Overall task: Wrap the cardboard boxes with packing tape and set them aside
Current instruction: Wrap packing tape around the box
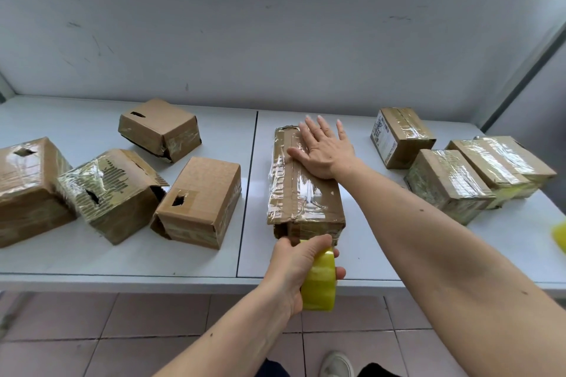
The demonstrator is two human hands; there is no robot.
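- The right hand (324, 150) lies flat with its fingers spread on top of the long cardboard box (301, 190); its grip is released, palm pressing down on the far half of the box.
- The left hand (295, 266) has its grip clenched round a roll of yellow packing tape (320, 280), held just at the box's near end, at the front edge of the counter (214, 257).
- That long box sits mid-counter, glossy with clear tape along its top.
- Four torn boxes (113, 193) stand to the left, and four tape-wrapped boxes (450, 184) cluster to the right.
- The counter is white, with a seam down its middle, against a scuffed pale wall (245, 34); pinkish floor tiles (122, 340) lie below.
- A yellow object (560, 236) is cut off at the right edge, and I cannot tell what it is.
- The strand of tape between roll and box is hard to make out.
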